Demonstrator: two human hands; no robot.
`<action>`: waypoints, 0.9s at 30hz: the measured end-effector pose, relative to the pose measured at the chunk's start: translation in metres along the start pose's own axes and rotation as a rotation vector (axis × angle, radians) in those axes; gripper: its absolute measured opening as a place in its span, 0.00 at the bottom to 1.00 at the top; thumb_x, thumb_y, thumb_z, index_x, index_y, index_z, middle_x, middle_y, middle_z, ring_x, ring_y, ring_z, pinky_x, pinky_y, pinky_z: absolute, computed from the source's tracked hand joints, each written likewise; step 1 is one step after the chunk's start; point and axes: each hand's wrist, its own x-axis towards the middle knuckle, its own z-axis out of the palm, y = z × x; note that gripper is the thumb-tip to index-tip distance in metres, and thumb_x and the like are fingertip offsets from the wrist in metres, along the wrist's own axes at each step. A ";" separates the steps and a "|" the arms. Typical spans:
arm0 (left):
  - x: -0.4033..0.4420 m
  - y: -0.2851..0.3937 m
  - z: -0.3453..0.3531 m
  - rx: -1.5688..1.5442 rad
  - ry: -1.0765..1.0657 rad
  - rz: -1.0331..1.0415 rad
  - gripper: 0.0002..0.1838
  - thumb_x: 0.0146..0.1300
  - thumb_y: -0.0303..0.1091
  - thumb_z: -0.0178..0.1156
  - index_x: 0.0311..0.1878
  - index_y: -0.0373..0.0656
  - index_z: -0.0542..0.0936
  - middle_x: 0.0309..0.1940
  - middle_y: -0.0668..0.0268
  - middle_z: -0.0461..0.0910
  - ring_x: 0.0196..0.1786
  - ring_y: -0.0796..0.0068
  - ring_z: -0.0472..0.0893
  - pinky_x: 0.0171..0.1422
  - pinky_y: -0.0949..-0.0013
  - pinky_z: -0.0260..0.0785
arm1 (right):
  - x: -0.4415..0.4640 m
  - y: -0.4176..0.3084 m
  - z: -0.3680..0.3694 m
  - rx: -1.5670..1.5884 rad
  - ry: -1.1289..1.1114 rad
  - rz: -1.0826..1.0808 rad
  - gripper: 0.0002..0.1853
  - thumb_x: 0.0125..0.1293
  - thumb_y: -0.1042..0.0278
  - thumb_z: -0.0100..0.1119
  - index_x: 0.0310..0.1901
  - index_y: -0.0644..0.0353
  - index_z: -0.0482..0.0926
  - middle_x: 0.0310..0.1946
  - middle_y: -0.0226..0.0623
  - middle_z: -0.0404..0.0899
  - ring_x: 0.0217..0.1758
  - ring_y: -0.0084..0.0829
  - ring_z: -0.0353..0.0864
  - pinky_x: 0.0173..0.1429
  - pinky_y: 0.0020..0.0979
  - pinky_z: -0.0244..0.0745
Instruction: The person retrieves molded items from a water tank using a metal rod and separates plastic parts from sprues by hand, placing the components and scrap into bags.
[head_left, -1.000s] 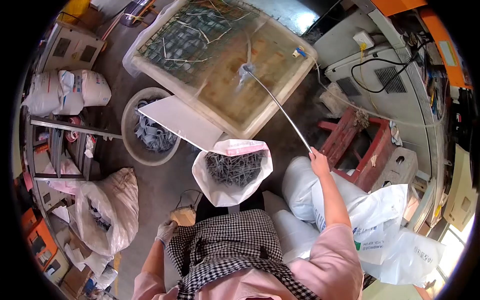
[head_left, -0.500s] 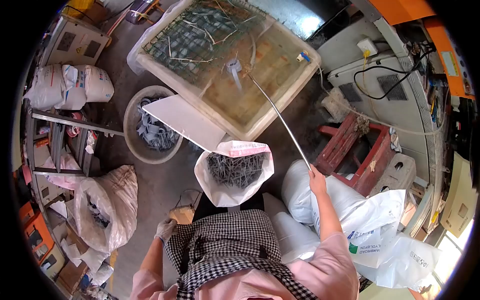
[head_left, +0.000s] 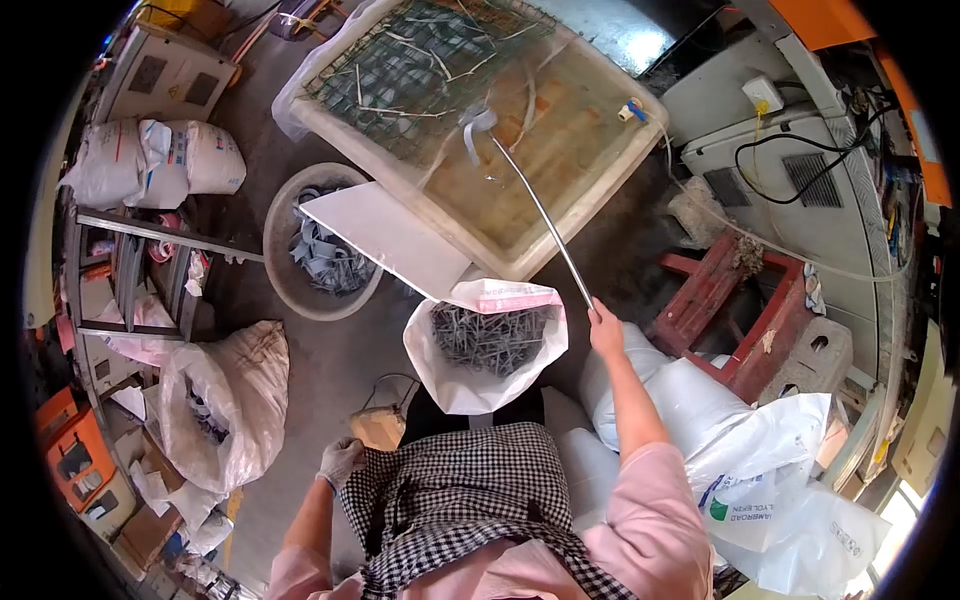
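Observation:
My right hand [head_left: 604, 326] is closed around a long thin metal rod [head_left: 552, 228]. The rod slants away over a pale-rimmed tub [head_left: 560, 240] of murky brownish water, and its far end is at a curled grey strip [head_left: 479, 126]. Whether rod and strip touch, I cannot tell. My left hand [head_left: 341, 460], in a whitish glove, is low beside the checked apron's [head_left: 460, 470] left edge with fingers curled; what they hold, if anything, is hidden. Close in front of me stands a white sack [head_left: 440, 375] of thin grey pieces, near a white board [head_left: 395, 240] sloping down from the tub.
A round bin [head_left: 275, 270] of grey pieces stands left of the board. An open woven sack [head_left: 262, 400] and metal frame [head_left: 130, 225] are farther left. White plastic sacks [head_left: 690, 400], a red stand [head_left: 690, 310] and a concrete block [head_left: 810, 360] lie right. Green netting [head_left: 350, 85] covers the tub's far-left part.
My right hand has moved forward and left with the rod, whose far end is now closer to the grey strip. The view has shifted slightly. My left hand stays beside the apron.

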 end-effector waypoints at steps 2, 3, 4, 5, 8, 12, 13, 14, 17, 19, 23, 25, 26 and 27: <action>0.000 -0.006 -0.001 -0.024 -0.003 -0.005 0.10 0.65 0.35 0.57 0.43 0.38 0.76 0.28 0.68 0.76 0.27 0.79 0.76 0.31 0.74 0.74 | -0.017 0.006 0.003 0.006 0.002 0.025 0.18 0.68 0.64 0.51 0.59 0.52 0.73 0.46 0.51 0.78 0.51 0.52 0.77 0.54 0.41 0.72; 0.001 -0.008 -0.002 -0.035 -0.012 -0.016 0.11 0.65 0.35 0.57 0.44 0.38 0.76 0.29 0.68 0.76 0.27 0.79 0.76 0.31 0.74 0.74 | -0.028 0.007 -0.002 -0.035 -0.040 0.069 0.19 0.68 0.64 0.51 0.60 0.53 0.72 0.48 0.51 0.78 0.51 0.52 0.77 0.53 0.42 0.72; 0.001 -0.009 -0.002 -0.047 -0.020 -0.026 0.12 0.65 0.35 0.57 0.45 0.37 0.77 0.29 0.68 0.76 0.27 0.79 0.76 0.32 0.74 0.74 | -0.037 0.007 -0.005 -0.037 -0.041 0.070 0.19 0.68 0.64 0.51 0.60 0.53 0.72 0.48 0.51 0.78 0.51 0.52 0.77 0.53 0.42 0.72; 0.001 -0.008 -0.001 -0.047 -0.021 -0.026 0.12 0.65 0.35 0.57 0.45 0.37 0.77 0.29 0.68 0.76 0.27 0.79 0.76 0.32 0.74 0.74 | -0.046 0.011 -0.006 -0.041 -0.050 0.108 0.19 0.69 0.64 0.50 0.60 0.54 0.72 0.48 0.52 0.78 0.51 0.52 0.77 0.53 0.42 0.72; 0.000 0.000 0.004 0.011 0.015 -0.021 0.12 0.65 0.35 0.57 0.46 0.36 0.76 0.30 0.67 0.76 0.28 0.78 0.77 0.32 0.74 0.74 | -0.073 0.025 -0.006 0.003 0.016 0.069 0.19 0.69 0.64 0.50 0.60 0.55 0.72 0.49 0.53 0.77 0.51 0.52 0.77 0.52 0.42 0.72; 0.000 0.014 0.009 0.030 -0.050 0.024 0.11 0.66 0.34 0.57 0.45 0.36 0.76 0.30 0.68 0.76 0.29 0.78 0.77 0.33 0.74 0.74 | -0.078 0.028 -0.010 -0.012 0.036 0.100 0.19 0.69 0.64 0.49 0.60 0.54 0.72 0.48 0.53 0.78 0.49 0.53 0.78 0.51 0.43 0.73; 0.000 0.017 0.009 0.003 -0.078 0.038 0.11 0.66 0.34 0.56 0.45 0.36 0.76 0.29 0.68 0.76 0.29 0.78 0.77 0.33 0.74 0.74 | -0.076 0.023 -0.012 -0.049 0.046 0.096 0.19 0.69 0.64 0.49 0.61 0.53 0.72 0.47 0.54 0.78 0.48 0.53 0.78 0.51 0.43 0.73; -0.001 0.018 0.011 0.008 -0.078 0.039 0.11 0.66 0.34 0.56 0.45 0.36 0.76 0.29 0.68 0.76 0.29 0.78 0.77 0.33 0.74 0.74 | -0.075 0.019 -0.013 -0.045 0.048 0.100 0.19 0.69 0.64 0.49 0.61 0.53 0.72 0.47 0.54 0.78 0.48 0.53 0.78 0.51 0.43 0.73; -0.003 0.023 0.015 0.029 -0.029 0.056 0.10 0.66 0.34 0.56 0.43 0.37 0.76 0.28 0.69 0.74 0.27 0.80 0.75 0.32 0.76 0.72 | -0.067 0.005 -0.016 -0.053 0.050 0.069 0.20 0.69 0.62 0.48 0.62 0.49 0.70 0.44 0.54 0.79 0.45 0.55 0.78 0.49 0.45 0.73; -0.003 0.023 0.014 0.105 -0.028 0.059 0.09 0.66 0.34 0.57 0.42 0.38 0.76 0.26 0.71 0.73 0.26 0.81 0.74 0.30 0.77 0.70 | -0.061 -0.004 -0.019 -0.167 0.006 0.032 0.20 0.70 0.59 0.46 0.63 0.44 0.68 0.40 0.54 0.80 0.42 0.56 0.78 0.47 0.49 0.72; -0.004 0.022 0.012 0.037 -0.050 0.037 0.09 0.66 0.34 0.57 0.42 0.38 0.77 0.26 0.71 0.74 0.26 0.81 0.74 0.30 0.77 0.71 | -0.053 -0.019 -0.018 -0.290 -0.040 0.069 0.20 0.71 0.57 0.44 0.64 0.41 0.67 0.39 0.54 0.80 0.41 0.57 0.78 0.48 0.52 0.72; -0.005 0.024 0.012 0.037 -0.054 0.029 0.09 0.66 0.34 0.57 0.42 0.38 0.77 0.27 0.70 0.74 0.26 0.81 0.74 0.30 0.77 0.71 | -0.047 -0.021 -0.016 -0.313 -0.052 0.090 0.21 0.71 0.57 0.43 0.64 0.39 0.67 0.38 0.54 0.80 0.41 0.58 0.78 0.48 0.53 0.71; -0.005 0.025 0.012 0.037 -0.052 0.031 0.09 0.66 0.34 0.57 0.42 0.38 0.77 0.27 0.70 0.74 0.26 0.81 0.74 0.30 0.77 0.71 | -0.044 -0.024 -0.016 -0.311 -0.051 0.088 0.21 0.71 0.57 0.43 0.64 0.39 0.67 0.38 0.54 0.80 0.41 0.58 0.78 0.48 0.53 0.71; -0.006 0.026 0.013 0.029 -0.050 0.032 0.09 0.65 0.34 0.58 0.42 0.38 0.77 0.28 0.70 0.74 0.26 0.81 0.74 0.31 0.77 0.71 | -0.040 -0.027 -0.016 -0.301 -0.064 0.106 0.20 0.71 0.57 0.43 0.64 0.41 0.67 0.39 0.55 0.79 0.43 0.58 0.77 0.49 0.52 0.71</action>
